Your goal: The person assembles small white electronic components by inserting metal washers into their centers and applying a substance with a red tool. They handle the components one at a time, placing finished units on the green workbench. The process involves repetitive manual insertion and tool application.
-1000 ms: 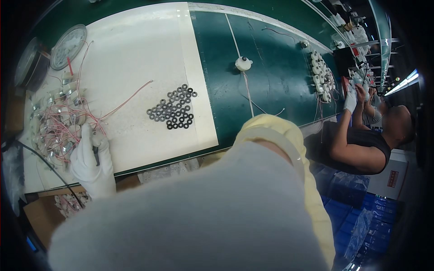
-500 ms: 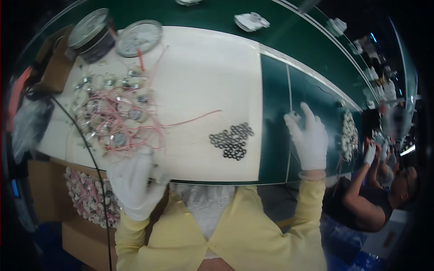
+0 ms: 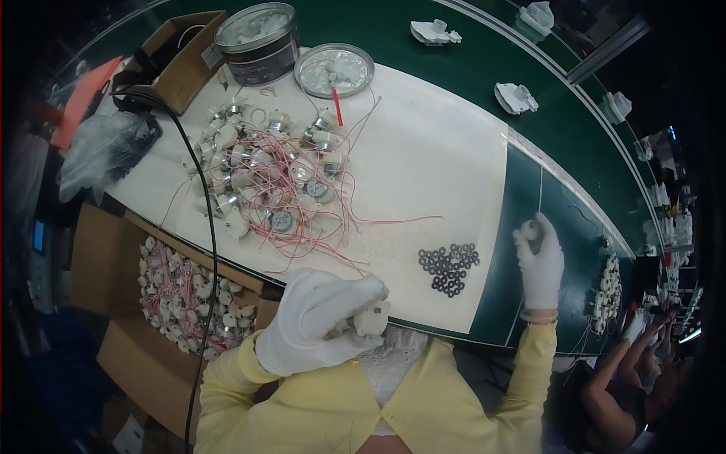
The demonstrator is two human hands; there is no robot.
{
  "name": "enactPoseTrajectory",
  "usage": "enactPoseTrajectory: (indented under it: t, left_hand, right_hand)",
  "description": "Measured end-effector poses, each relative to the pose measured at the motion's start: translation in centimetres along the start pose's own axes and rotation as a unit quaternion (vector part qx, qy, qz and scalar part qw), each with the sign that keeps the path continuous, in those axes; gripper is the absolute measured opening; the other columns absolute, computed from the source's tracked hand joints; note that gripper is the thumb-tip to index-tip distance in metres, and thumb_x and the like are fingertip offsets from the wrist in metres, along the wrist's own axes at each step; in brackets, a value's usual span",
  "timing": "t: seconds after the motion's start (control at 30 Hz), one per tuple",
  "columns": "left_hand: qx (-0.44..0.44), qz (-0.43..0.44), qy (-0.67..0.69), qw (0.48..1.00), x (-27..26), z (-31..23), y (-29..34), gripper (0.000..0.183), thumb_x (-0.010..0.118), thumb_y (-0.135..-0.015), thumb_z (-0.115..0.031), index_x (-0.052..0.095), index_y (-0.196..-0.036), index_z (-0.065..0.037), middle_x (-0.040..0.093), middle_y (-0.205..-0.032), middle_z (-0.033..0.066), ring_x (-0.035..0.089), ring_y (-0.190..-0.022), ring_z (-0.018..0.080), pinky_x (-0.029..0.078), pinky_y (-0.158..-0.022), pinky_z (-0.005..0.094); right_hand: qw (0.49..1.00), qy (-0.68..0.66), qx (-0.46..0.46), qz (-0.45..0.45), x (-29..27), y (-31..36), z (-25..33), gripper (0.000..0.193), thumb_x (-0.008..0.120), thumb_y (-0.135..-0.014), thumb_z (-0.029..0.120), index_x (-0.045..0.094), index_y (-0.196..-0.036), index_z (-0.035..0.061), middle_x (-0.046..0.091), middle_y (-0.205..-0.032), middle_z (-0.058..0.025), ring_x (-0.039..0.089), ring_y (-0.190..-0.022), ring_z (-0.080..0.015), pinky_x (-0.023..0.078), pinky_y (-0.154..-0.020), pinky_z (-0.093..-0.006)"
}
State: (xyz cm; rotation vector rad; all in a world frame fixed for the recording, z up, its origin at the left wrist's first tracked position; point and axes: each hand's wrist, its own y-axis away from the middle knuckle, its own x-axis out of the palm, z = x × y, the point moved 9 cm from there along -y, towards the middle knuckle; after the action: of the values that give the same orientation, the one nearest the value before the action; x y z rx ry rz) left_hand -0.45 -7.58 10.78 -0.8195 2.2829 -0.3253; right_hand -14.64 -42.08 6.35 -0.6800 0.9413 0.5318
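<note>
My left hand [image 3: 321, 321], in a white glove, is closed around a small motor with a white plastic housing [image 3: 371, 318] at the near table edge. My gloved right hand [image 3: 541, 268] is over the green mat, thumb and fingers curled round a small whitish part [image 3: 531, 229] whose kind I cannot make out. To the left lies a heap of small silver-and-white motors [image 3: 283, 222] with tangled pink wires [image 3: 401, 221]. Between my hands, a cluster of small black rings [image 3: 450, 266] rests on the white sheet [image 3: 423, 163].
At the back stand a tin [image 3: 261, 57] and a round lid [image 3: 334, 72] with white paste and a red stick. An open carton [image 3: 113, 257] of wired motors is lower left, near a black cable [image 3: 214, 257]. White parts [image 3: 607, 295] line the right; a co-worker [image 3: 605, 408] sits beyond.
The view has shifted, so the table sits further right and lower. My left hand has come away from the motor heap toward my body, the motor now plainly visible in it.
</note>
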Motion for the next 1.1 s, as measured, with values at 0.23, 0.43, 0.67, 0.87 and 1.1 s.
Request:
enactPoseTrajectory:
  t: [0.23,0.43,0.67,0.87,1.1]
  left_hand:
    - [0.038,0.015,-0.018,0.999,-0.7,-2.3,-2.4,0.045,0.081,-0.073,-0.027,0.068,-0.111,-0.007,0.07,-0.093,-0.0006,0.06,-0.071,0.0182,0.041,-0.064,0.0331]
    - [0.231,-0.209,-0.245,0.918,1.0,-7.7,-4.8,0.032,0.081,-0.069,-0.028,0.071,-0.097,-0.017,0.067,-0.098,-0.005,0.058,-0.07,0.0137,0.036,-0.055,0.0278]
    - [0.103,-0.143,-0.369,0.913,-4.7,1.9,-11.5,0.032,0.071,-0.081,-0.025,0.069,-0.11,-0.011,0.069,-0.094,0.0049,0.065,-0.084,0.0248,0.05,-0.065,0.0386]
    - [-0.078,0.049,-0.52,0.849,-5.5,14.6,-12.7,0.029,0.061,-0.093,-0.033,0.072,-0.111,-0.014,0.073,-0.092,0.0099,0.069,-0.087,0.0303,0.052,-0.072,0.0463]
    - [-0.191,0.092,-0.454,0.865,-4.7,15.7,-14.2,0.037,0.058,-0.093,-0.048,0.073,-0.103,-0.016,0.075,-0.084,0.0111,0.073,-0.082,0.0318,0.054,-0.075,0.047]
  right_hand:
    - [0.989,-0.095,-0.111,0.008,-5.9,3.1,10.9,0.076,0.079,-0.081,0.023,0.049,-0.147,-0.0016,0.064,-0.129,-0.0163,0.062,-0.095,-0.0238,0.05,-0.083,-0.0343]
    - [0.645,-0.716,0.195,0.184,3.0,8.4,18.7,0.088,0.041,-0.099,0.073,0.047,-0.146,-0.001,0.065,-0.111,-0.0137,0.059,-0.088,-0.0162,0.049,-0.079,-0.0342]
    - [0.18,-0.868,0.119,0.446,4.9,9.4,20.0,0.077,0.032,-0.104,0.067,0.053,-0.142,0.0043,0.071,-0.108,-0.0166,0.04,-0.045,-0.0098,0.031,-0.056,-0.0267]
    - [0.321,-0.879,0.148,0.32,0.8,10.1,18.0,0.07,0.045,-0.105,0.051,0.027,-0.162,0.0145,0.061,-0.133,-0.0233,0.049,-0.057,-0.0116,0.035,-0.058,-0.0282]
    - [0.327,-0.877,-0.044,0.348,-1.2,10.5,14.2,0.094,0.058,-0.096,0.066,0.038,-0.151,-0.0072,0.062,-0.068,-0.0069,0.044,-0.046,-0.0128,0.036,-0.056,-0.0304]
